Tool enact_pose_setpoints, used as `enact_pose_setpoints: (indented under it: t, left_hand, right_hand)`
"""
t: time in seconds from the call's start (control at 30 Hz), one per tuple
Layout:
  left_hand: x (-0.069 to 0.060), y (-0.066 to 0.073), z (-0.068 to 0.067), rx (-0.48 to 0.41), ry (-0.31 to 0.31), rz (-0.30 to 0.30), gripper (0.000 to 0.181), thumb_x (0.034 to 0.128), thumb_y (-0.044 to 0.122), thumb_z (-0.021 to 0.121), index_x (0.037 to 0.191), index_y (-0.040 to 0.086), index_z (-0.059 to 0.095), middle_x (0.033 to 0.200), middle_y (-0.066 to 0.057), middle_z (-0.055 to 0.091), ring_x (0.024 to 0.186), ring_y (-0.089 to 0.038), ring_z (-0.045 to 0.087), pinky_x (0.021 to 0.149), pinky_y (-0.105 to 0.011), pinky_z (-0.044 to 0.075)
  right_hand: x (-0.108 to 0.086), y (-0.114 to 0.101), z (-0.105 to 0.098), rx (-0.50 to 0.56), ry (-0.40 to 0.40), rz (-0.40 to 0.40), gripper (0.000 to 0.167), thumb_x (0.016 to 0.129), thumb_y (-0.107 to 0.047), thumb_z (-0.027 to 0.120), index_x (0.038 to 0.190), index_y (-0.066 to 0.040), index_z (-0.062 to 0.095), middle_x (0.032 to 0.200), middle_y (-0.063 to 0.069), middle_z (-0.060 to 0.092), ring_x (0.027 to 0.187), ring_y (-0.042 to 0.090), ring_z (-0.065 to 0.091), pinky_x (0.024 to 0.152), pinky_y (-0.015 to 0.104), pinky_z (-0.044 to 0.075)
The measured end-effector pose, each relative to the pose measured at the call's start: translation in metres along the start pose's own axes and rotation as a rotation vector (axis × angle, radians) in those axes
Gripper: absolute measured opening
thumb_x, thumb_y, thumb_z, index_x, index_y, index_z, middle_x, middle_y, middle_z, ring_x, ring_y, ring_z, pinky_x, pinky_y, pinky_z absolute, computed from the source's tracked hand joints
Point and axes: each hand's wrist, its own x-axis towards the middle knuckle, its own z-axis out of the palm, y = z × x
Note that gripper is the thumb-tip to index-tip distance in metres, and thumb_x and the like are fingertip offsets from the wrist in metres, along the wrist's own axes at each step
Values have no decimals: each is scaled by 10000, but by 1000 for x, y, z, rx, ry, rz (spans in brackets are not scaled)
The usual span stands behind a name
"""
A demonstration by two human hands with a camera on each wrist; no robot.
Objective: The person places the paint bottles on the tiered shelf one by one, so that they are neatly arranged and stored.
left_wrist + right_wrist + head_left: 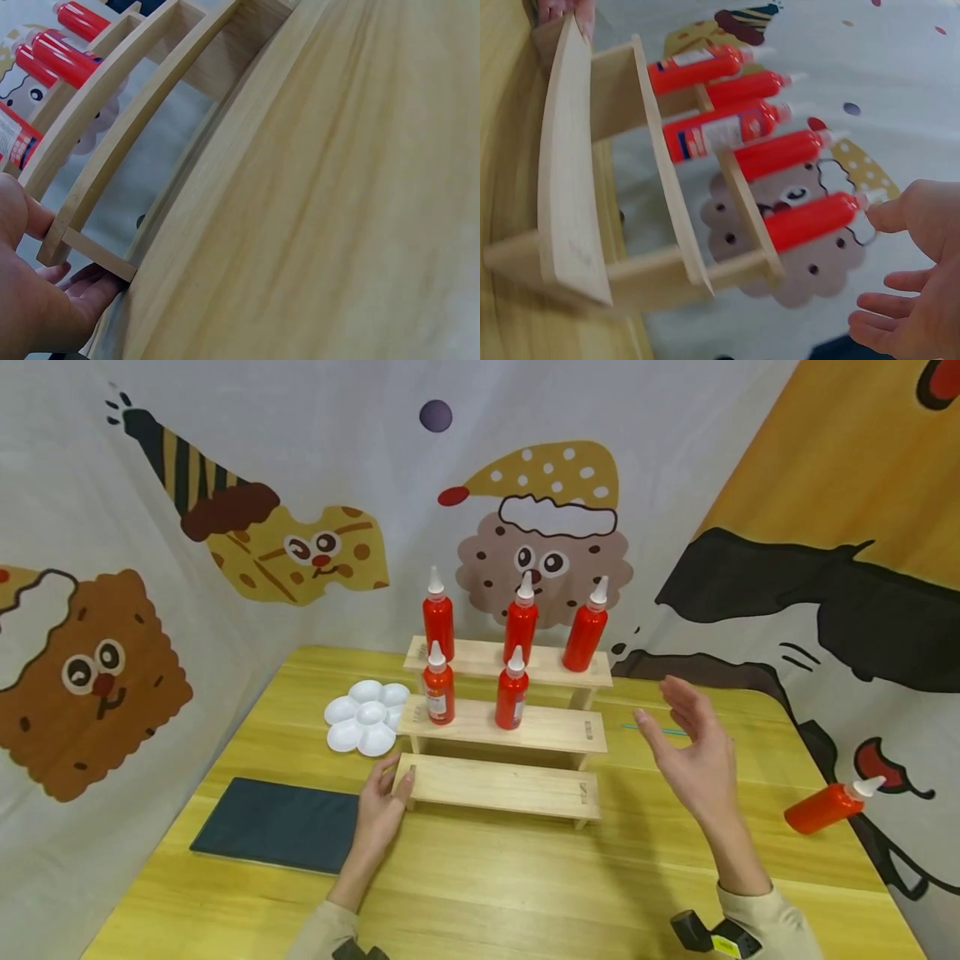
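Observation:
A three-step wooden display stand (495, 786) stands on the table, with red squeeze bottles with white nozzle caps on its upper two steps. Three bottles, among them one at the right (585, 635), are on the top step; two, including a labelled one (439, 693), are on the middle step. My left hand (381, 806) grips the left end of the lowest step, thumb on top and fingers around the leg (100, 253). Right of the stand, my right hand (701, 756) is raised with fingers spread apart from the thumb, holding nothing.
A white flower-shaped palette (369, 714) lies left of the stand. In front of it is a dark flat rectangular board (277, 822). Another red bottle (825, 807) lies on its side at the right table edge. A thin teal stick (633, 726) lies behind my right hand.

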Motion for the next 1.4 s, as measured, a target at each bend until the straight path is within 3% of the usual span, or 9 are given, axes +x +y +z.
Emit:
enact_pose_setpoints:
  t: [0.1,0.3,0.63,0.8,0.93,1.23,1.4]
  left_hand:
    - [-1,0,1,4,-7,3,462,1027,129,602,1462,36,477,1352,-275,605,1130,-332,657,805,-212,519]
    - [-1,0,0,22,-16,8,471,1035,151,596,1474,44,465,1365,-275,598,1146,-358,654,813,-225,525]
    - [-3,-1,0,21,-3,-26,458,1029,155,602,1464,66,487,1381,-253,602,1183,-342,641,830,-225,515]
    - [-2,-2,-2,12,3,-26,447,1028,148,605,1454,67,497,1378,-256,603,1158,-312,649,807,-210,514]
    - [0,-1,1,6,-3,-23,434,1026,135,605,1443,69,505,1378,-253,602,1165,-321,645,805,-200,512]
    - [-1,-4,2,6,20,-12,433,1017,105,609,1435,47,509,1351,-270,616,1097,-272,670,788,-185,509]
    - [-1,-1,2,-5,14,8,439,1019,114,601,1436,18,500,1352,-294,605,1095,-265,668,795,-195,511]
  right_hand:
    - [-1,6,-16,-9,46,19,589,937,-134,732,1474,-80,497,1456,121,563,1333,116,517,1071,98,363]
    - [-5,20,-44,-43,94,69,678,955,-151,705,1556,-142,392,1566,100,450,1459,219,402,1178,178,287]
    - [-14,58,-79,-213,273,140,745,953,-206,691,1594,-189,312,1632,12,361,1512,190,321,1229,250,221]
    - [-18,79,-92,-273,330,201,762,962,-196,669,1603,-149,260,1654,67,303,1527,264,281,1259,404,191]
    - [-26,94,-102,-325,375,279,774,986,-218,627,1617,-134,187,1680,95,230,1538,322,233,1258,515,147]
    - [-35,132,-117,-320,436,391,765,1013,-269,564,1624,-137,124,1702,88,149,1575,270,136,1270,469,104]
    - [-32,151,-120,-270,408,562,776,1019,-332,528,1628,-179,72,1705,103,112,1576,292,114,1271,472,93]
